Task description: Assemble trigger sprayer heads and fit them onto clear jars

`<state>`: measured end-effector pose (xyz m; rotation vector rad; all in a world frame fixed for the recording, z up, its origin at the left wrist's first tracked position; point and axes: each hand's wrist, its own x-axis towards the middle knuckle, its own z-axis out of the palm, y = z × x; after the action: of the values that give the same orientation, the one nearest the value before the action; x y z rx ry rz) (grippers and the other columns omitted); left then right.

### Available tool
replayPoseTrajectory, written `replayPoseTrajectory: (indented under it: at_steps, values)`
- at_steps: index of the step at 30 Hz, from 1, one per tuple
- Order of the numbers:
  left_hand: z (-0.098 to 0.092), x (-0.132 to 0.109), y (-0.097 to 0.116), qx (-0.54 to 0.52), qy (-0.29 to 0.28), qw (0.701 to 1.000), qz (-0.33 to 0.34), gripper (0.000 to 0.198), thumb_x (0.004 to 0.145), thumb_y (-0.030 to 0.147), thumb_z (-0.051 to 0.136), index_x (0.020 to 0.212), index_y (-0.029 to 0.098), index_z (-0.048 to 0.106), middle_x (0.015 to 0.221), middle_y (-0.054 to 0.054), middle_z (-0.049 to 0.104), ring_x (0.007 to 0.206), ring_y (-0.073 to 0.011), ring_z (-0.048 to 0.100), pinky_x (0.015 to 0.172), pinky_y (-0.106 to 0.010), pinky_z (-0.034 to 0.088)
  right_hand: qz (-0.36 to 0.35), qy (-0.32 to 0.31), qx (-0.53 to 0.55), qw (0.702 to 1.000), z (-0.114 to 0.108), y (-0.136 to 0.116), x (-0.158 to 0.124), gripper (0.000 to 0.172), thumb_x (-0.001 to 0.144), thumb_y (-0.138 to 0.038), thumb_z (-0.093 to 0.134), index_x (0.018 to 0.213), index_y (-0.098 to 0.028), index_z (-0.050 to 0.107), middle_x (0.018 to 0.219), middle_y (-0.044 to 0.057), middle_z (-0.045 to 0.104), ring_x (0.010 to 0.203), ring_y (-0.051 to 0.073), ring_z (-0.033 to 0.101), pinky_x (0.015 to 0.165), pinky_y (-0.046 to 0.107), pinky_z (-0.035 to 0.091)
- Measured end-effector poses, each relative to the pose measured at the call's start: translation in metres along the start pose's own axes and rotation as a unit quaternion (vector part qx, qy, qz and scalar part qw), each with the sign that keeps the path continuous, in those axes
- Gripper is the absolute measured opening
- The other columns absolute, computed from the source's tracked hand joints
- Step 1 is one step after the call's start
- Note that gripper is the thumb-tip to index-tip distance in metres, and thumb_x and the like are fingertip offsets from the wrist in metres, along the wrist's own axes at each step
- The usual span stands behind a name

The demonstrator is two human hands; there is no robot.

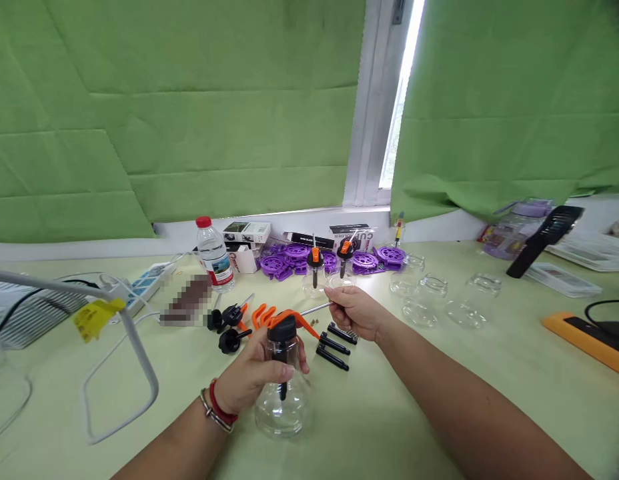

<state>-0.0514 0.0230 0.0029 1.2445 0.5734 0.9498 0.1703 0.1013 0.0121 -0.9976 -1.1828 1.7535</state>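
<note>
My left hand (252,377) is wrapped around the neck of a clear glass bottle (283,413), which stands near the table's front. The bottle has a black cap (283,329) with an orange lever (289,317), and a black tube hangs inside it. My right hand (357,312) pinches the end of a thin metal rod (315,309) just beyond the cap. Whether the rod is joined to the cap, I cannot tell. Several black tubes (332,357) lie below my right hand. Loose orange levers (262,315) and black caps (229,341) lie left of the bottle.
Behind my hands stand two glass bottles with orange-and-black tops (315,257). Purple plastic parts (294,253) and small boxes line the wall. Several open glass bottles (423,303) stand right, near a black brush (547,239). A water bottle (214,257) and white bent stand (144,367) are left.
</note>
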Motion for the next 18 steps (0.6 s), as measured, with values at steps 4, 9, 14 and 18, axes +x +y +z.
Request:
replayPoseTrajectory:
  at_steps: [4, 9, 14, 18]
  values:
    - [-0.0034, 0.0007, -0.0010, 0.001, 0.022, 1.000, -0.001, 0.043, 0.063, 0.021, 0.074, 0.104, 0.018, 0.059, 0.088, -0.006, 0.065, 0.080, -0.0240, 0.064, 0.077, -0.039, 0.045, -0.067, -0.037, 0.047, 0.996, -0.0018, 0.0013, 0.0018, 0.037, 0.064, -0.041, 0.081, 0.078, -0.016, 0.057, 0.057, -0.004, 0.058, 0.048, 0.007, 0.049, 0.047, 0.020, 0.041]
    - [-0.0068, 0.0014, -0.0024, 0.010, 0.021, 1.000, -0.006, 0.041, 0.064, 0.021, 0.074, 0.101, 0.018, 0.058, 0.090, -0.006, 0.064, 0.080, -0.0239, 0.063, 0.076, -0.039, 0.044, -0.020, -0.014, 0.003, 1.000, 0.0002, 0.0025, 0.0018, 0.040, 0.069, -0.050, 0.074, 0.066, -0.015, 0.055, 0.048, -0.004, 0.052, 0.040, 0.005, 0.041, 0.037, 0.018, 0.030]
    - [-0.0081, 0.0015, 0.0001, 0.014, 0.030, 0.999, -0.004, 0.044, 0.064, 0.021, 0.073, 0.105, 0.018, 0.058, 0.089, -0.007, 0.064, 0.081, -0.0238, 0.063, 0.077, -0.038, 0.044, -0.051, -0.034, 0.039, 0.997, 0.0019, 0.0017, 0.0005, 0.038, 0.064, -0.042, 0.080, 0.082, -0.015, 0.060, 0.063, -0.001, 0.063, 0.051, 0.008, 0.053, 0.045, 0.019, 0.041]
    - [-0.0093, 0.0021, 0.0014, 0.010, 0.022, 1.000, -0.008, 0.044, 0.064, 0.020, 0.072, 0.106, 0.017, 0.059, 0.088, -0.007, 0.064, 0.080, -0.0237, 0.063, 0.076, -0.038, 0.044, -0.025, -0.004, -0.008, 1.000, 0.0014, 0.0019, 0.0019, 0.040, 0.066, -0.049, 0.076, 0.068, -0.014, 0.057, 0.048, -0.004, 0.054, 0.038, 0.005, 0.042, 0.035, 0.018, 0.027]
